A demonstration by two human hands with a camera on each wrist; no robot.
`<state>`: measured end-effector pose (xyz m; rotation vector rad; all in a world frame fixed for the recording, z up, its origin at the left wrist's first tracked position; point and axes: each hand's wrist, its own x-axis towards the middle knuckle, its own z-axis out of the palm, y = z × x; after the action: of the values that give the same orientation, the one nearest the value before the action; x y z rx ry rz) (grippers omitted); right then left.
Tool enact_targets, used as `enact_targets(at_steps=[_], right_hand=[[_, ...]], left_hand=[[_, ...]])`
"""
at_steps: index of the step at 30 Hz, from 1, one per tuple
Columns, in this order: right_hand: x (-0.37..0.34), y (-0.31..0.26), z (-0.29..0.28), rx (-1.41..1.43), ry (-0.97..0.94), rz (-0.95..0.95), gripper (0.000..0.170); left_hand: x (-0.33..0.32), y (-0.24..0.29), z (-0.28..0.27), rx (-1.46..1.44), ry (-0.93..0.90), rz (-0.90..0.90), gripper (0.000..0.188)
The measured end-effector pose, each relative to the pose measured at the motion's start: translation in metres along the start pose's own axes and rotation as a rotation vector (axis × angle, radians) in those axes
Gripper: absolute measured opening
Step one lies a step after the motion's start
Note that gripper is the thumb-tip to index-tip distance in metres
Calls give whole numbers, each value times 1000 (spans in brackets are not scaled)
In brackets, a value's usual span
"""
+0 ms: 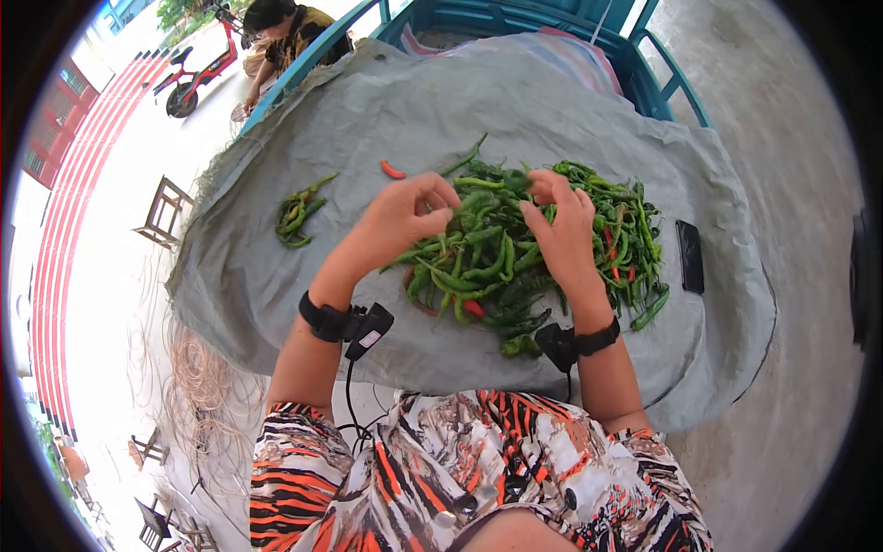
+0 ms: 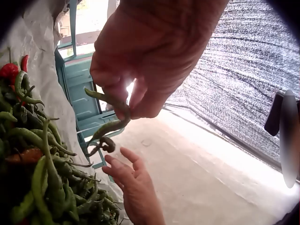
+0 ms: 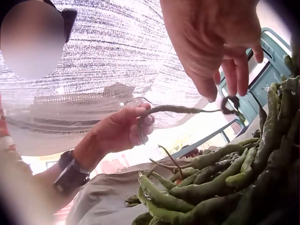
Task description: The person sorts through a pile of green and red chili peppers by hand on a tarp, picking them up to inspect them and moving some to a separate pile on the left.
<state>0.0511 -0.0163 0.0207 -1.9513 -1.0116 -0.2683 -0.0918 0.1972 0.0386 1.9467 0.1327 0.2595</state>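
Observation:
The left hand (image 1: 395, 221) (image 2: 154, 56) (image 3: 117, 131) pinches a thin, bent green pepper (image 2: 110, 126) (image 3: 176, 108) between thumb and fingers, above the pile. The pepper's dark, curled end points toward the right hand (image 1: 568, 235) (image 2: 138, 192) (image 3: 215, 42), whose fingers are parted with a gap to the thumb, close beside that end; in the right wrist view it is unclear whether they touch. Below both hands lies a heap of green peppers (image 1: 497, 262) (image 2: 56, 187) (image 3: 164, 194) with a few red ones (image 1: 473, 308) (image 2: 9, 71) mixed in.
Left of the heap, a small group of green peppers (image 1: 296, 216) lies on the grey cloth (image 1: 303, 129). One red pepper (image 1: 393, 169) lies apart near the top. At the right is a black phone (image 1: 690, 257). Behind are a teal cart frame (image 1: 676, 78) and a seated person (image 1: 303, 37).

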Motion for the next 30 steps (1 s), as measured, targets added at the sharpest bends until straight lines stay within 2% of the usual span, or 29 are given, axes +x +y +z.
enact_targets(at_steps=[1, 5, 9, 12, 15, 18, 21, 24, 28, 30], right_hand=[[1, -3, 3, -51, 11, 29, 30], [-16, 13, 22, -283, -276, -150, 33], [-23, 14, 40, -422, -240, -225, 28], [-20, 8, 25, -415, -299, -229, 24], [-20, 3, 8, -322, -278, -231, 21], [-12, -10, -3, -136, -149, -236, 18], [9, -19, -8, -147, -40, -315, 15], [22, -8, 4, -185, 48, -274, 16], [27, 7, 25, -160, 204, -163, 17], [25, 9, 36, -203, 257, -167, 18]], left_hand=[[0, 5, -4, -21, 22, 7, 15], [8, 8, -17, -107, 132, 84, 14], [27, -25, -19, -113, 309, 68, 17], [25, -47, -8, 163, 381, 69, 21], [15, -55, 4, 205, 171, 104, 26], [13, -65, 16, 454, 125, 177, 29], [19, -72, 24, 565, 126, 185, 30], [26, -72, 27, 684, 54, 102, 28], [28, -73, 26, 681, 92, 174, 23], [25, -70, 26, 661, 125, 177, 22]])
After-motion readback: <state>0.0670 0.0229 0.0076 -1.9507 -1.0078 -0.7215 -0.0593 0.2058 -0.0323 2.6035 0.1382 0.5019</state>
